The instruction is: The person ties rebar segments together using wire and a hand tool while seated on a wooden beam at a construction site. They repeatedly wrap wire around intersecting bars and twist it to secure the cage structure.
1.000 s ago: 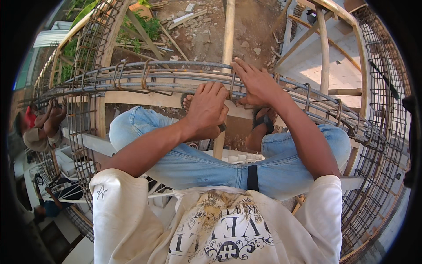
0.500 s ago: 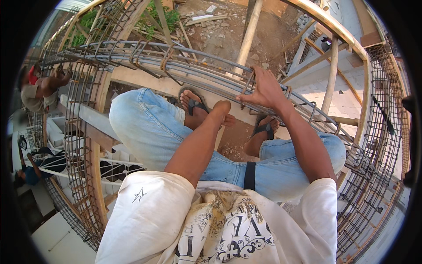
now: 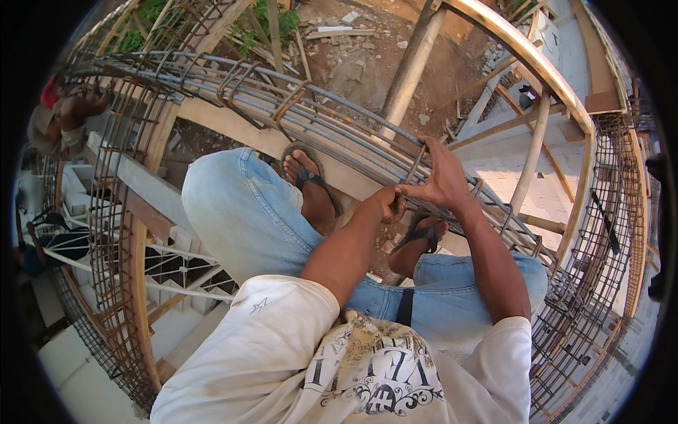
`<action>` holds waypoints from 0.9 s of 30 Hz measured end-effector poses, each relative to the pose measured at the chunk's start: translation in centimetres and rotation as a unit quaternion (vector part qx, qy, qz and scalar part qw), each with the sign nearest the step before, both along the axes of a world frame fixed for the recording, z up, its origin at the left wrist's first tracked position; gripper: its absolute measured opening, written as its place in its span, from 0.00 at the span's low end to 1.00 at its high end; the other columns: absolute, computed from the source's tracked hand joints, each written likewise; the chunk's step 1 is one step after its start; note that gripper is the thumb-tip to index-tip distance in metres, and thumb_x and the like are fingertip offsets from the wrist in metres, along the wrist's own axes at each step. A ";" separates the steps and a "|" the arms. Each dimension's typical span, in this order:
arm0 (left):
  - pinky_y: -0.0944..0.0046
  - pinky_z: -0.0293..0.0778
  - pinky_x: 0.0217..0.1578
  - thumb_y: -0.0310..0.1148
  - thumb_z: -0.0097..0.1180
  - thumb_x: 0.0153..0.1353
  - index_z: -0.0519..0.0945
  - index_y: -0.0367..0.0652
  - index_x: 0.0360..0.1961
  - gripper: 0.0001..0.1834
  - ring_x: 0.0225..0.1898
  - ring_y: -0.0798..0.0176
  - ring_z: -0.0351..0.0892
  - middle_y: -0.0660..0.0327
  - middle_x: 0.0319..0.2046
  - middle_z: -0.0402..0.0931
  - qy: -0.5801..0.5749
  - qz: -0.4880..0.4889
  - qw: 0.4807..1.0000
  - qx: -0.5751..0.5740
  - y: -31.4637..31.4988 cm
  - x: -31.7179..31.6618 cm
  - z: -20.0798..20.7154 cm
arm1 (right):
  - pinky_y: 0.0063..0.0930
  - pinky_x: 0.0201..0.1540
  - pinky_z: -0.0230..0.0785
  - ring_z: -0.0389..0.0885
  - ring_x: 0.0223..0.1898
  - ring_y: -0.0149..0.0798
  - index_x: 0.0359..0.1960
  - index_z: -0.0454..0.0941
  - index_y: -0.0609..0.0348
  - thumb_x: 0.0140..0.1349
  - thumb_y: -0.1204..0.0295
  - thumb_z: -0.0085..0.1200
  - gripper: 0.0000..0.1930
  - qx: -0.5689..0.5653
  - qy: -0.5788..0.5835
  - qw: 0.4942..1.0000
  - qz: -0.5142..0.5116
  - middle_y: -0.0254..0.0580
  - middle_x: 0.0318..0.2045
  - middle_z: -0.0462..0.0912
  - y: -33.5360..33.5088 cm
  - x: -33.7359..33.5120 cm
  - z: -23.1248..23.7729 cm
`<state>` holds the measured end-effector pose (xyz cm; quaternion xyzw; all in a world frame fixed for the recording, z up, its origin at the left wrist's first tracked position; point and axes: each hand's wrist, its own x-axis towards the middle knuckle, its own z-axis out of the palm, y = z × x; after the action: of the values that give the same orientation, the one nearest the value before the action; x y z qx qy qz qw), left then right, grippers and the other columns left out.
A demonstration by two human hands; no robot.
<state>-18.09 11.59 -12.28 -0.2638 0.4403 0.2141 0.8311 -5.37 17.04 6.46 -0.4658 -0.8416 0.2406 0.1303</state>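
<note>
A long cage of grey rebar crosses in front of me, with bent steel stirrups looped around its bars. My right hand grips one stirrup, fingers over its top end and thumb at its lower corner. Beside that thumb, my left hand is closed with its fingers curled. Whatever those fingers pinch at the stirrup's corner is hidden. Below the cage, my sandalled feet rest apart.
A wooden plank runs under the cage. Wooden poles rise beyond it, above rubble-strewn ground. More rebar cages stand left and right. Another person is at the far left, and a white truss lies below.
My left hand has moved right and up from between my knees to the stirrup corner, and its fingers have closed. My right hand stays on the stirrup. The view has shifted slightly.
</note>
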 end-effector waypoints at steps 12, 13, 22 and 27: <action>0.66 0.55 0.16 0.38 0.39 0.71 0.71 0.47 0.29 0.14 0.17 0.70 0.58 0.66 0.19 0.62 0.207 0.047 0.974 0.084 -0.7 -1.0 1.8 | 0.51 0.67 0.57 0.68 0.63 0.65 0.68 0.60 0.68 0.39 0.39 0.71 0.60 0.039 -0.033 0.998 0.025 0.68 0.60 0.70 -0.2 -2.0 0.0; 0.66 0.55 0.17 0.38 0.38 0.71 0.72 0.47 0.29 0.14 0.17 0.70 0.57 0.67 0.19 0.62 0.193 0.030 0.977 0.088 -0.7 -1.4 1.8 | 0.51 0.67 0.57 0.68 0.62 0.65 0.68 0.60 0.67 0.39 0.38 0.71 0.60 0.048 -0.036 0.998 0.028 0.68 0.60 0.70 -0.1 -2.0 0.1; 0.67 0.57 0.17 0.50 0.36 0.75 0.65 0.52 0.26 0.21 0.16 0.71 0.57 0.70 0.18 0.60 0.242 0.119 0.958 0.099 -0.8 -4.0 2.5 | 0.51 0.67 0.56 0.69 0.62 0.63 0.69 0.59 0.67 0.40 0.33 0.67 0.62 0.059 -0.021 0.998 -0.012 0.66 0.60 0.71 0.3 -6.1 -0.4; 0.65 0.61 0.17 0.49 0.38 0.75 0.65 0.50 0.27 0.20 0.16 0.69 0.60 0.68 0.18 0.63 0.258 0.040 0.954 0.146 -0.6 -6.4 1.5 | 0.51 0.67 0.53 0.66 0.65 0.60 0.71 0.57 0.65 0.41 0.33 0.65 0.62 0.060 0.006 0.998 0.017 0.64 0.63 0.69 1.1 -7.3 -1.5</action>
<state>-24.51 11.02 -10.81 -0.0926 0.5929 0.3704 0.7090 -12.71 18.11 5.00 -0.4411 -0.8617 0.1942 0.1589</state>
